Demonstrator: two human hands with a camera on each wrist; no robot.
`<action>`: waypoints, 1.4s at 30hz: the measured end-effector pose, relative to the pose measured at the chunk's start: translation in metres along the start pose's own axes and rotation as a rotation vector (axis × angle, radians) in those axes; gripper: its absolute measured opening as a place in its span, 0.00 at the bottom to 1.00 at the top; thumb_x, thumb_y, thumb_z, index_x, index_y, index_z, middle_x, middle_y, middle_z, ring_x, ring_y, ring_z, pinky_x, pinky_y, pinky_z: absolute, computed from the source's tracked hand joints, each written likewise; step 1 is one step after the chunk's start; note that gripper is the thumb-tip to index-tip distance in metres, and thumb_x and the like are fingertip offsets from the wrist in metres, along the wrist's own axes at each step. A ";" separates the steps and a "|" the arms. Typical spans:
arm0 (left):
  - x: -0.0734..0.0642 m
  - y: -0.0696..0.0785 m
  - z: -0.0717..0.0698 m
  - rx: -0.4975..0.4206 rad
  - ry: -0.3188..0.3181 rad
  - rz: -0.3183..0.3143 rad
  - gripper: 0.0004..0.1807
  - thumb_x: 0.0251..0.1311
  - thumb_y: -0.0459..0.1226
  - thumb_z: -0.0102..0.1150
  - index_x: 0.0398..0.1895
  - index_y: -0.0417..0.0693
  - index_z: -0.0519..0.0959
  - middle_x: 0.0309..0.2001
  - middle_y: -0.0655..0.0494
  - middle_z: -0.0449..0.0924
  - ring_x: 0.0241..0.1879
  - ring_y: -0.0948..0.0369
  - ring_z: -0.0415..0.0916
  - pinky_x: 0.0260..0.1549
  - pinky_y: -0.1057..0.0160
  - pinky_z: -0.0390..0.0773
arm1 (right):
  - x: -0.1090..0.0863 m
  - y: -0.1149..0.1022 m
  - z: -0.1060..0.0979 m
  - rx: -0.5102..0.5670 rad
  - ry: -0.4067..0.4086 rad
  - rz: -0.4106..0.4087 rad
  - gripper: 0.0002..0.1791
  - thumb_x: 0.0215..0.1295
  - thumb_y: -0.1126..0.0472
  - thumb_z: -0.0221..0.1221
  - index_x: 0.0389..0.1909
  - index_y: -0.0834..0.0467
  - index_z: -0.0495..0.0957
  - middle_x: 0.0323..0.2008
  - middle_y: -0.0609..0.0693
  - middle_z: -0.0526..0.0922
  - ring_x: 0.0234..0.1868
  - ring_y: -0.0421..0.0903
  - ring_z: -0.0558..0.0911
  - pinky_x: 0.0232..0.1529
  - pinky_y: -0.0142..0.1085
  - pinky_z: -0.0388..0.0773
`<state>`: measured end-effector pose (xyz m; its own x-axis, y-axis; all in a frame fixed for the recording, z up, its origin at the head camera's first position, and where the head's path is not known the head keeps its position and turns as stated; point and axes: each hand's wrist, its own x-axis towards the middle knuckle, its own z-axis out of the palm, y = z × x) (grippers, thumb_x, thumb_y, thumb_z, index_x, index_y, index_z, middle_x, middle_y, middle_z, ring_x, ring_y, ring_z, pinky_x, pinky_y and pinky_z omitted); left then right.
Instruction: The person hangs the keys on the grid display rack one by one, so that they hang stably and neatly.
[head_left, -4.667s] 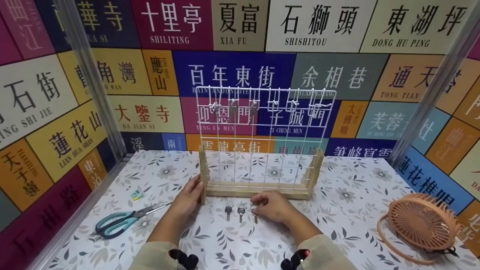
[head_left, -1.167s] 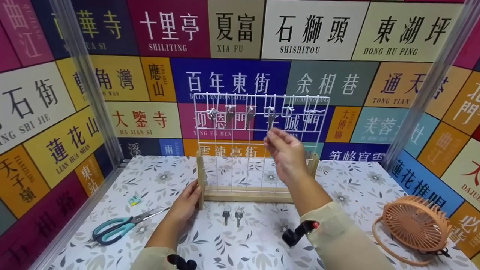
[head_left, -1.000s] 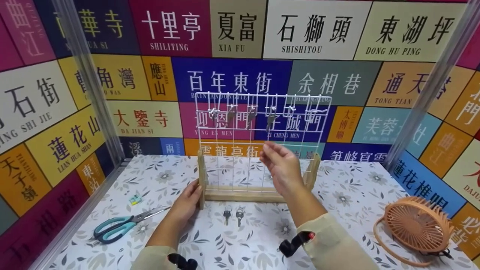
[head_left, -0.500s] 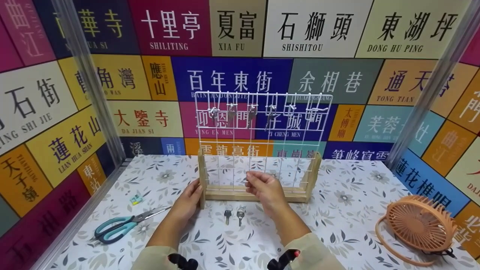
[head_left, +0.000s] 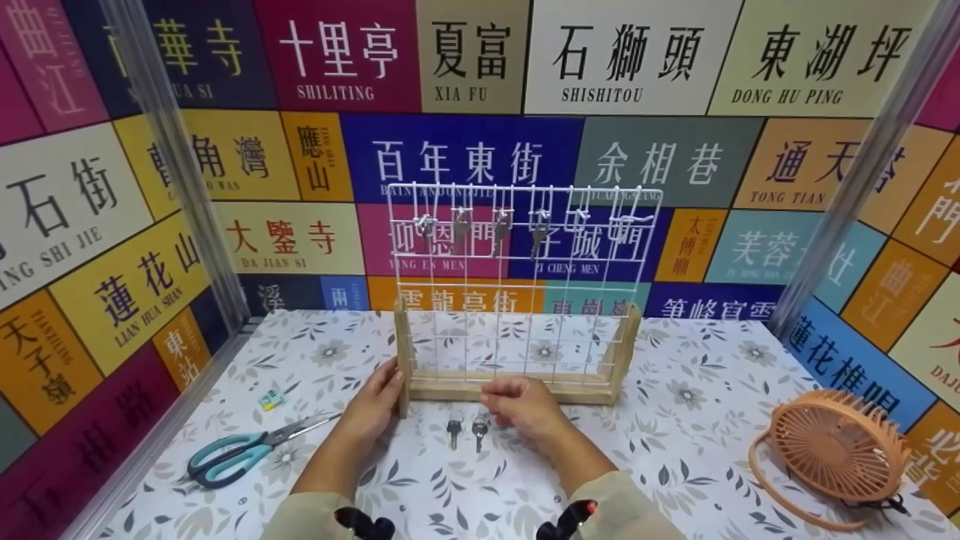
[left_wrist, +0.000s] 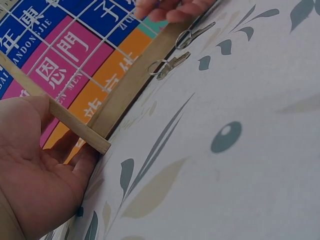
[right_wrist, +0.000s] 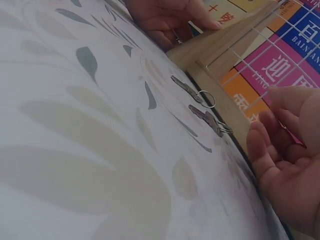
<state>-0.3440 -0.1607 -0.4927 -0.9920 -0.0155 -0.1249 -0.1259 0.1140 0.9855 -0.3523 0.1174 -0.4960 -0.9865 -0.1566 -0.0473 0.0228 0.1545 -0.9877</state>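
Observation:
My left hand (head_left: 375,401) grips the left wooden post (head_left: 402,352) of a white wire-grid rack, its fingers curled round the post in the left wrist view. Two keys with split rings lie on the table before the rack: a left key (head_left: 454,431) and a right key (head_left: 480,433). Beside the right key hovers my right hand (head_left: 525,409); in the right wrist view its fingers (right_wrist: 257,145) are loosely bent, holding nothing, just apart from the key rings. From hooks along the upper grid hang several keys, the rightmost hanging key (head_left: 539,240) on the fourth hook.
Two hooks farther right, including the end hook (head_left: 626,225), bear no keys. Scissors (head_left: 255,450) with teal handles lie at left, below a small green-yellow packet (head_left: 271,400). An orange fan (head_left: 836,450) stands at right. Sign-printed panels enclose the table.
My right hand picked a third key from the table and hung it on the fourth hook. It then let go and came down to the two remaining keys. My left hand stayed on the post.

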 end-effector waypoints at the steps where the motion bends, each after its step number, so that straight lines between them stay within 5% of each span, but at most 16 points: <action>1: 0.000 0.000 0.000 -0.006 -0.002 0.002 0.33 0.81 0.57 0.51 0.85 0.69 0.60 0.85 0.54 0.60 0.85 0.46 0.57 0.84 0.41 0.56 | 0.000 0.001 0.000 -0.029 -0.007 0.001 0.17 0.66 0.59 0.73 0.53 0.61 0.88 0.42 0.51 0.91 0.34 0.45 0.85 0.35 0.34 0.83; 11: -0.003 0.002 0.000 0.010 0.006 -0.005 0.33 0.80 0.58 0.51 0.84 0.71 0.61 0.84 0.53 0.62 0.84 0.46 0.58 0.83 0.39 0.56 | -0.005 0.005 0.004 -0.263 -0.080 -0.076 0.14 0.64 0.65 0.73 0.50 0.61 0.88 0.45 0.53 0.90 0.42 0.41 0.85 0.47 0.33 0.85; 20: 0.000 0.002 -0.001 0.036 0.002 -0.028 0.33 0.81 0.59 0.50 0.85 0.72 0.60 0.85 0.57 0.60 0.85 0.48 0.56 0.85 0.39 0.53 | -0.005 0.004 0.006 -0.412 -0.077 -0.114 0.12 0.62 0.66 0.73 0.46 0.56 0.91 0.38 0.48 0.89 0.38 0.41 0.82 0.42 0.33 0.81; 27: 0.001 0.002 -0.002 0.062 0.013 -0.026 0.33 0.80 0.60 0.49 0.84 0.73 0.61 0.84 0.58 0.62 0.85 0.48 0.57 0.85 0.39 0.52 | -0.006 0.003 0.003 -0.330 -0.060 -0.095 0.09 0.67 0.61 0.71 0.47 0.55 0.92 0.39 0.48 0.90 0.36 0.41 0.84 0.35 0.31 0.81; 32: 0.000 0.002 -0.003 0.079 0.021 -0.029 0.32 0.80 0.60 0.49 0.83 0.75 0.62 0.84 0.59 0.63 0.85 0.48 0.57 0.85 0.37 0.50 | -0.005 -0.006 -0.004 -0.179 -0.067 -0.076 0.13 0.69 0.59 0.71 0.52 0.56 0.90 0.42 0.49 0.91 0.39 0.45 0.87 0.40 0.36 0.86; 37: 0.000 0.003 -0.002 0.088 0.021 -0.027 0.33 0.79 0.62 0.50 0.83 0.76 0.62 0.84 0.58 0.62 0.85 0.47 0.56 0.84 0.36 0.49 | -0.007 -0.030 -0.017 -0.036 -0.057 -0.155 0.17 0.67 0.60 0.72 0.55 0.60 0.88 0.49 0.56 0.92 0.44 0.45 0.90 0.52 0.40 0.89; 42: 0.000 0.004 -0.002 0.078 0.018 -0.017 0.33 0.79 0.61 0.50 0.84 0.74 0.62 0.85 0.57 0.61 0.85 0.47 0.56 0.85 0.36 0.49 | -0.020 -0.065 -0.034 0.106 0.024 -0.265 0.16 0.68 0.64 0.71 0.55 0.63 0.87 0.49 0.60 0.90 0.44 0.45 0.90 0.53 0.37 0.89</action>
<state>-0.3443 -0.1621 -0.4890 -0.9897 -0.0362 -0.1387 -0.1431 0.1906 0.9712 -0.3399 0.1434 -0.4258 -0.9640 -0.1544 0.2166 -0.2205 0.0084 -0.9754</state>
